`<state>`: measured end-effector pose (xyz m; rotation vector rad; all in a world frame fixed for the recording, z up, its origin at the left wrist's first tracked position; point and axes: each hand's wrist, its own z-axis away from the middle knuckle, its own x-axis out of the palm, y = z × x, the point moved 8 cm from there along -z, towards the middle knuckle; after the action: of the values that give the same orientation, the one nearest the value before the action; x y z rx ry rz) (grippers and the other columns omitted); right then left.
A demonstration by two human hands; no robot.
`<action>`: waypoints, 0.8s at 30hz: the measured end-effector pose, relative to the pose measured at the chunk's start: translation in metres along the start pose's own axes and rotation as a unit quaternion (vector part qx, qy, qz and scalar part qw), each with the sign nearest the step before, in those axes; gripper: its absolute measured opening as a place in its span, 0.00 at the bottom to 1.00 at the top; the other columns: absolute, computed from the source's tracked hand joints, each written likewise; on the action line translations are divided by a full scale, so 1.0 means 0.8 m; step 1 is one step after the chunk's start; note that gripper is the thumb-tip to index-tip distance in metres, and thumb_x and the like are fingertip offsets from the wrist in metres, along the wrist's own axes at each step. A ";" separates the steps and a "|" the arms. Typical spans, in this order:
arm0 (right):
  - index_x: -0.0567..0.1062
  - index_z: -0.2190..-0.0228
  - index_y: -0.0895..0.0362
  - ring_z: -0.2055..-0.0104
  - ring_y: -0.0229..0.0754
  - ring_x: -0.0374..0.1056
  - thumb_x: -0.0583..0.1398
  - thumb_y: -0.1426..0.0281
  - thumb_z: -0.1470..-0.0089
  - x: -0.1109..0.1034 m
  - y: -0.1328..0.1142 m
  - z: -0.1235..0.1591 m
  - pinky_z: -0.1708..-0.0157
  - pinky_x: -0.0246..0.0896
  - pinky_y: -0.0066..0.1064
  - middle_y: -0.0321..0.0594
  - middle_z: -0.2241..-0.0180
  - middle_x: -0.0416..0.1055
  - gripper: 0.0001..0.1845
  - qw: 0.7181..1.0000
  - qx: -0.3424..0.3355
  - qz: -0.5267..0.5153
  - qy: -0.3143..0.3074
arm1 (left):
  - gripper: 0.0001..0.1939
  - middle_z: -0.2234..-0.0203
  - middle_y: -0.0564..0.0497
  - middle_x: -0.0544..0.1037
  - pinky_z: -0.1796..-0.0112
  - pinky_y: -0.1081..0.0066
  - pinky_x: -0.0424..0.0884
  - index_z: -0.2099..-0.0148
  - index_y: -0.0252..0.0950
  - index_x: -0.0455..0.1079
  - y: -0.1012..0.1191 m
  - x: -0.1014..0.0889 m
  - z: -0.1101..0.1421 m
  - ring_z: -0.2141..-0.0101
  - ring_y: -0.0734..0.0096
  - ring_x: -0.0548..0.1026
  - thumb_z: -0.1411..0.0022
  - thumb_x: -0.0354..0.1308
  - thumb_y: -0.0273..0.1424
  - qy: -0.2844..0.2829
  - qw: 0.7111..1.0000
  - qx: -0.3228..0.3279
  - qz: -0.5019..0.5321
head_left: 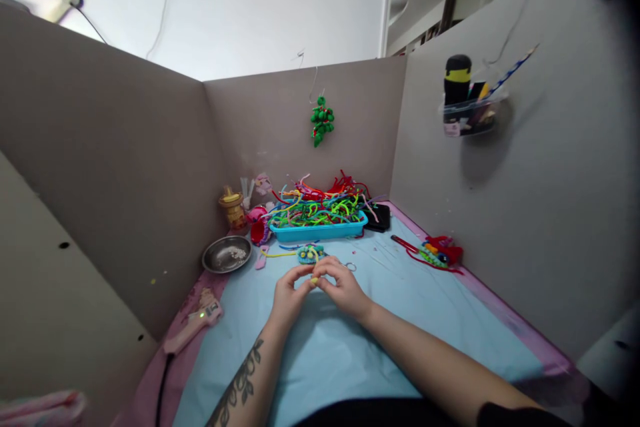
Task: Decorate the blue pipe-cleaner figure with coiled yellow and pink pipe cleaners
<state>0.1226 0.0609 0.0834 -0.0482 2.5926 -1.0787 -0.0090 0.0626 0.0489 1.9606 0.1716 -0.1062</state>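
Centrally, my left hand [291, 291] and right hand [346, 288] are meeting over the blue cloth [395, 340], their thumbs and fingers closing in a pinch on a small yellow piece [315, 281]. The piece is sitting between the two thumb tips, at the very ends of both grips, with my fingers partly covering it. Just beyond my fingertips, a teal fuzzy piece with yellow dots [306, 255] is lying in front of the blue tray [320, 233].

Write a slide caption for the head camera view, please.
Left hand and right hand pinch a small yellow piece in front of a blue tray of colourful fuzzy stems.
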 end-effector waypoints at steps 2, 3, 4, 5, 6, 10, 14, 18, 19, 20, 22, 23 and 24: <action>0.75 0.72 0.55 0.57 0.43 0.63 0.60 0.65 0.48 -0.003 0.001 0.001 0.53 0.57 0.38 0.42 0.64 0.66 0.07 1.000 0.001 0.010 0.013 | 0.12 0.67 0.47 0.78 0.59 0.66 0.67 0.63 0.34 0.74 -0.002 0.003 0.001 0.64 0.64 0.74 0.49 0.61 0.35 -0.010 1.000 -0.018 0.001; 0.75 0.72 0.55 0.56 0.43 0.62 0.60 0.65 0.48 -0.004 0.003 0.001 0.52 0.56 0.38 0.42 0.63 0.65 0.07 1.000 0.003 0.009 0.019 | 0.11 0.70 0.48 0.78 0.61 0.67 0.68 0.65 0.34 0.74 -0.003 0.004 0.002 0.66 0.66 0.74 0.49 0.61 0.36 -0.013 1.000 -0.024 0.004; 0.75 0.71 0.55 0.55 0.44 0.62 0.61 0.65 0.49 -0.006 0.005 0.001 0.51 0.56 0.39 0.42 0.62 0.64 0.07 1.000 0.008 0.001 0.024 | 0.11 0.72 0.49 0.78 0.63 0.69 0.68 0.68 0.34 0.73 -0.003 0.005 0.002 0.69 0.67 0.73 0.49 0.60 0.37 -0.018 0.999 -0.031 0.011; 0.75 0.71 0.55 0.55 0.44 0.62 0.61 0.64 0.49 -0.006 0.009 0.001 0.52 0.56 0.38 0.43 0.61 0.64 0.07 1.000 0.015 -0.010 0.026 | 0.11 0.75 0.50 0.77 0.65 0.70 0.67 0.70 0.33 0.73 -0.004 0.007 0.002 0.71 0.69 0.72 0.48 0.60 0.38 -0.026 0.999 -0.039 0.019; 0.76 0.71 0.54 0.55 0.44 0.62 0.61 0.64 0.50 -0.006 0.012 0.001 0.52 0.57 0.38 0.43 0.61 0.64 0.07 0.999 0.023 -0.024 0.022 | 0.12 0.77 0.51 0.75 0.67 0.72 0.66 0.72 0.33 0.72 -0.005 0.010 0.003 0.73 0.71 0.71 0.48 0.59 0.39 -0.038 0.998 -0.050 0.030; 0.77 0.69 0.54 0.59 0.42 0.65 0.61 0.62 0.50 0.006 0.021 0.001 0.59 0.61 0.35 0.41 0.64 0.68 0.10 0.994 0.043 -0.095 -0.032 | 0.16 0.82 0.53 0.71 0.72 0.74 0.63 0.76 0.32 0.69 -0.011 0.020 0.004 0.78 0.76 0.67 0.49 0.60 0.42 -0.085 0.990 -0.089 0.068; 0.78 0.71 0.55 0.65 0.39 0.65 0.62 0.64 0.51 0.007 0.027 0.001 0.62 0.61 0.32 0.39 0.69 0.67 0.08 0.993 0.062 -0.100 -0.029 | 0.18 0.84 0.54 0.69 0.77 0.77 0.58 0.75 0.31 0.69 -0.022 0.023 0.006 0.82 0.79 0.63 0.50 0.61 0.43 -0.092 0.986 -0.122 0.069; 0.77 0.73 0.56 0.66 0.38 0.65 0.61 0.67 0.50 0.006 0.028 0.002 0.64 0.61 0.31 0.39 0.70 0.67 0.06 0.995 0.062 -0.066 -0.034 | 0.17 0.86 0.56 0.67 0.79 0.77 0.55 0.74 0.31 0.70 -0.029 0.024 0.007 0.84 0.79 0.61 0.50 0.60 0.43 -0.083 0.986 -0.135 0.043; 0.77 0.74 0.56 0.66 0.38 0.65 0.61 0.67 0.50 0.006 0.028 0.002 0.64 0.61 0.31 0.39 0.70 0.67 0.06 0.996 0.059 -0.059 -0.035 | 0.17 0.86 0.56 0.68 0.79 0.77 0.56 0.74 0.31 0.70 -0.029 0.024 0.007 0.83 0.79 0.62 0.50 0.60 0.43 -0.080 0.987 -0.134 0.039; 0.77 0.74 0.56 0.67 0.39 0.65 0.61 0.68 0.50 0.006 0.028 0.002 0.64 0.61 0.31 0.39 0.71 0.67 0.06 0.997 0.053 -0.052 -0.036 | 0.17 0.85 0.55 0.69 0.79 0.77 0.57 0.74 0.31 0.70 -0.029 0.024 0.007 0.83 0.78 0.62 0.50 0.60 0.42 -0.079 0.987 -0.133 0.037; 0.77 0.74 0.56 0.67 0.39 0.65 0.60 0.69 0.50 0.006 0.027 0.003 0.64 0.61 0.32 0.39 0.71 0.67 0.06 0.998 0.039 -0.039 -0.034 | 0.16 0.83 0.54 0.70 0.78 0.76 0.58 0.73 0.31 0.71 -0.027 0.025 0.007 0.82 0.77 0.64 0.50 0.60 0.41 -0.084 0.988 -0.128 0.032; 0.77 0.74 0.56 0.67 0.39 0.65 0.60 0.69 0.50 0.005 0.026 0.003 0.64 0.62 0.32 0.39 0.72 0.67 0.06 0.999 0.031 -0.033 -0.030 | 0.15 0.83 0.54 0.71 0.77 0.76 0.58 0.72 0.31 0.72 -0.026 0.025 0.007 0.81 0.77 0.64 0.50 0.59 0.40 -0.085 0.988 -0.124 0.030; 0.77 0.74 0.55 0.67 0.39 0.65 0.60 0.68 0.50 0.005 0.025 0.004 0.65 0.62 0.32 0.39 0.72 0.68 0.06 0.999 0.024 -0.027 -0.026 | 0.14 0.82 0.54 0.71 0.77 0.76 0.58 0.72 0.31 0.72 -0.024 0.025 0.007 0.81 0.77 0.64 0.49 0.59 0.40 -0.086 0.989 -0.120 0.027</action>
<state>0.1217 0.0726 0.0664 -0.1330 2.5313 -1.1422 0.0078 0.0661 0.0260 1.7047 0.0168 -0.2084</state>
